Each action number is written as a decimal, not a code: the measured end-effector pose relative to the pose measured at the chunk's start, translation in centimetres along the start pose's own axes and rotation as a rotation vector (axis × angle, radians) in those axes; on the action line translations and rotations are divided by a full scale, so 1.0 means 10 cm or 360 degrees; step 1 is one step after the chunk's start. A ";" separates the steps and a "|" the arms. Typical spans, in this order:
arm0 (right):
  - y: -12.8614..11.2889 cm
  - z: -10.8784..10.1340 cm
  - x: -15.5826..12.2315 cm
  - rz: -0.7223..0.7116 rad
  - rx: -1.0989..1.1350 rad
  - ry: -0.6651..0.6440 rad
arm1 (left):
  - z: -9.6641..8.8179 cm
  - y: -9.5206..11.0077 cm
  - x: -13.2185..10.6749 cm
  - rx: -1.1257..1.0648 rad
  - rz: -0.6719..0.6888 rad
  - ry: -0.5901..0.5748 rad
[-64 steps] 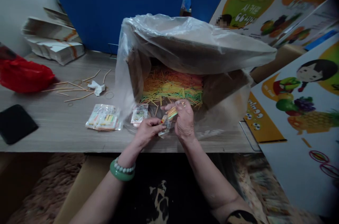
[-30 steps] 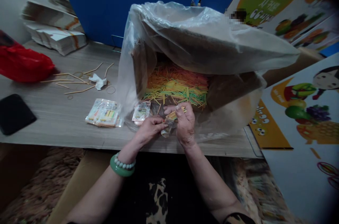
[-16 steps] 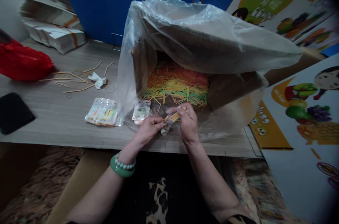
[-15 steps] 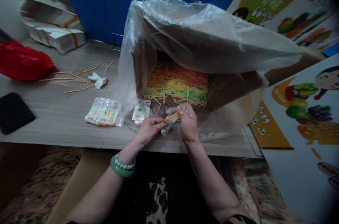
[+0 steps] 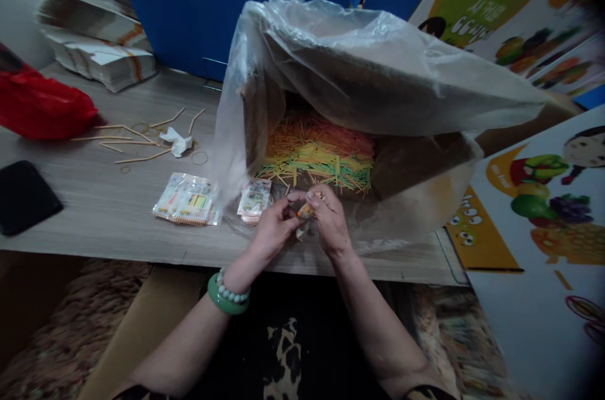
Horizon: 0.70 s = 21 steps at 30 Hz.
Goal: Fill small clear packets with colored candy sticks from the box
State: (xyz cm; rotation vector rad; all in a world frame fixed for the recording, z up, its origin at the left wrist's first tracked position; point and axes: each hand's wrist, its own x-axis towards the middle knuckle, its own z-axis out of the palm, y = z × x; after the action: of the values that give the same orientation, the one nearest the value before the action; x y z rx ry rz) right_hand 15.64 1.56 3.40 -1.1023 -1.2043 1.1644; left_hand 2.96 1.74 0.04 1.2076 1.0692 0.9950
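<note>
My left hand [image 5: 274, 225] and my right hand [image 5: 331, 223] meet at the front of the lined box. Between them is a small bundle of thin yellow-orange sticks [image 5: 309, 206], partly wrapped in crinkled clear plastic. Both hands have their fingers closed around it, and they cover most of the bundle. Just left of my left hand lies a small stack of printed packets [image 5: 254, 198]. Farther left is a larger pile of flat printed packets [image 5: 186, 200]. Behind my hands, many loose thin sticks [image 5: 321, 151] in orange, yellow and green lie inside the box.
Clear plastic sheeting [image 5: 425, 85] drapes over the cardboard box. On the left are bent tan sticks [image 5: 137, 160], white crumpled tissue [image 5: 177, 143], a black phone-like slab [image 5: 28, 198], a red bag [image 5: 45, 101] and stacked folded cartons [image 5: 99, 47]. Printed cardboard [image 5: 543, 198] stands at right.
My left hand has moved right, closer to my right hand. The fingers now hide more of the yellow stick bundle. The view has shifted slightly.
</note>
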 end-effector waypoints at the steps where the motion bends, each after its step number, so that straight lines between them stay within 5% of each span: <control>1: 0.01 0.00 0.00 -0.0012 -0.0021 0.0010 | 0.02 -0.01 -0.01 0.0063 0.0039 0.0085; 6: 0.05 -0.01 0.02 -0.0009 -0.0026 0.0101 | 0.10 0.03 -0.10 0.0334 0.0251 0.0423; 13: 0.09 -0.05 0.06 -0.0004 0.0006 0.0053 | 0.13 0.06 0.11 0.0353 0.0271 0.0044; 17: 0.18 -0.22 0.07 0.0076 -0.0096 0.0043 | 0.12 0.00 0.24 -0.0190 -0.0039 -0.0255; 21: 0.20 -0.41 -0.01 0.0168 -0.0095 0.0004 | 0.14 -0.01 0.23 -0.0766 -0.0324 -0.0315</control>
State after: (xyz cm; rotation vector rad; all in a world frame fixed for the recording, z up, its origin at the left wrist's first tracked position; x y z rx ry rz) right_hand 19.59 1.59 1.16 -1.2248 -1.1975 1.2133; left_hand 4.78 3.64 -0.23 0.7682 0.7240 0.8874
